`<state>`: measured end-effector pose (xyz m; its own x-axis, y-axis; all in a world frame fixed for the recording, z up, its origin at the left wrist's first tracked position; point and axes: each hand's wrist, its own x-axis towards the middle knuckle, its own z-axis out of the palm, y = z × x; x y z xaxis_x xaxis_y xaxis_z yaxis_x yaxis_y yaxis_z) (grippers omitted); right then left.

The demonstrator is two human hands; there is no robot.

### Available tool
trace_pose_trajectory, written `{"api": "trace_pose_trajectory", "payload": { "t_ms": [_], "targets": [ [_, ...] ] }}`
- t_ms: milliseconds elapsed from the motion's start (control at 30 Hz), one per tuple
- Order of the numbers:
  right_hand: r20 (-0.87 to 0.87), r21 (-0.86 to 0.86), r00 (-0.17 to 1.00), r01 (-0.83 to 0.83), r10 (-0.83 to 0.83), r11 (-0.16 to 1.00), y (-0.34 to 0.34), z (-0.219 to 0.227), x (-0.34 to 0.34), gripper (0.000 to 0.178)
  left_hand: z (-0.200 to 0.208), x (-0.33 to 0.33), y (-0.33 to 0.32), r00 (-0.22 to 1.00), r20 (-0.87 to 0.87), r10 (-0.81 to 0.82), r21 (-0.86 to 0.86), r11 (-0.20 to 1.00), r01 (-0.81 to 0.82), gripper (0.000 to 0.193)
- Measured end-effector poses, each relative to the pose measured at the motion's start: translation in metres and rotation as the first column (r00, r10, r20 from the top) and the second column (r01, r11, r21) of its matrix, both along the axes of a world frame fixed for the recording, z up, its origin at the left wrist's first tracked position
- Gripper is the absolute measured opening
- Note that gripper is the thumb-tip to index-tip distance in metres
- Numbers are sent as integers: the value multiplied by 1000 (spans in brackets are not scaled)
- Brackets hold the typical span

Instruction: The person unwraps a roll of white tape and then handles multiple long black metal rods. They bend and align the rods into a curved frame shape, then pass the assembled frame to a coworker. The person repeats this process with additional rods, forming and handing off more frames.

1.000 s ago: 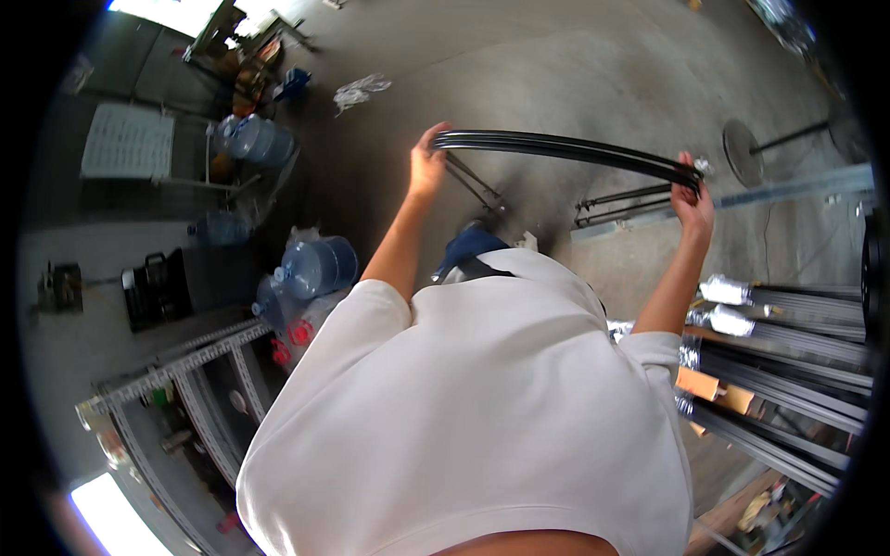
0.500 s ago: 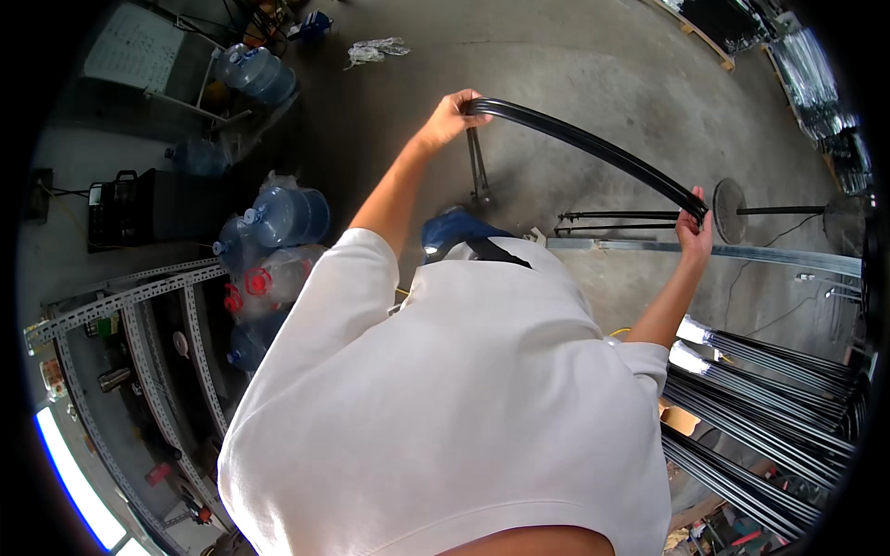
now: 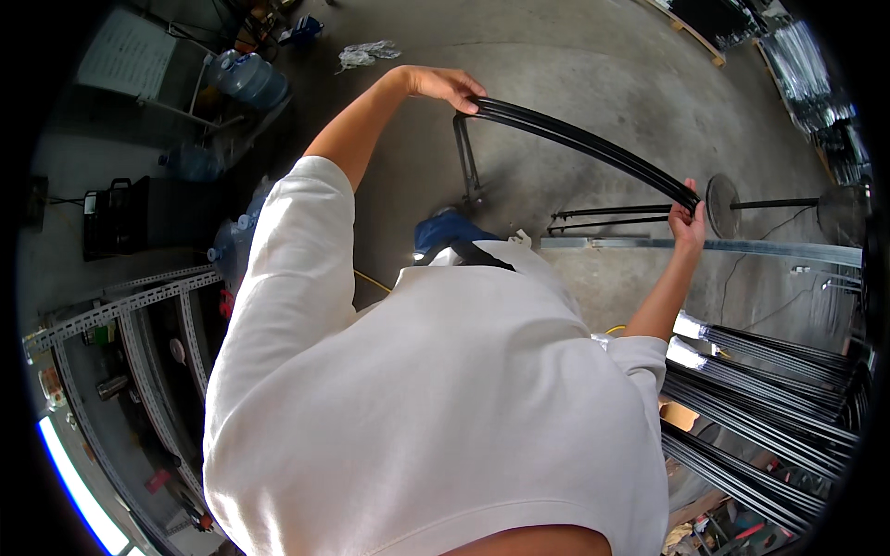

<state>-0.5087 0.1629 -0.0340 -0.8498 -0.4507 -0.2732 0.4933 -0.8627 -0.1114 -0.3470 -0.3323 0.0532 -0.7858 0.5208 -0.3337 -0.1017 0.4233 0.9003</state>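
A bundle of long, thin black tubes [image 3: 584, 141] is held out across my front, curved in this view and sloping down to the right. My left hand [image 3: 447, 88] grips its left end from above, fingers and thumb closed on it. My right hand [image 3: 687, 222] holds the right end from below, fingers curled up round it. Narrow dark gaps show between the tubes along the middle. Beneath the left end, a pair of thin dark legs [image 3: 466, 162] stands on the floor.
A grey metal rail [image 3: 779, 248] crosses on the right, by black rods [image 3: 612, 218] and a round plate stand [image 3: 722, 205]. More black tubes [image 3: 760, 394] lie stacked at lower right. On the left are metal shelving [image 3: 130, 306], water bottles [image 3: 252, 79] and a black case [image 3: 139, 218].
My left hand has turned over at the wrist, its elbow swinging out left and up. The tubes look more spread apart than before. My right hand keeps its hold, shifted slightly left.
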Motion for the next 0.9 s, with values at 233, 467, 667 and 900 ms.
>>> {"api": "trace_pose_trajectory", "payload": {
  "t_ms": [233, 467, 667, 900],
  "targets": [
    [27, 116, 991, 130, -134, 985, -15, 7, 2, 45, -1, -8, 1, 996, 43, -83, -56, 995, 85, 21],
    [40, 95, 991, 122, -126, 988, -18, 14, 9, 42, 0, -6, 7, 990, 129, -52, -20, 998, 55, 17],
    [51, 73, 996, 68, -72, 995, -13, 9, 2, 45, -4, -7, 4, 990, 142, 11, 11, 1000, -13, 19],
    [2, 73, 999, 31, -32, 997, -4, 3, -1, 45, -4, -3, 5, 992, 128, 15, 22, 1000, -18, 17]
  ]
}}
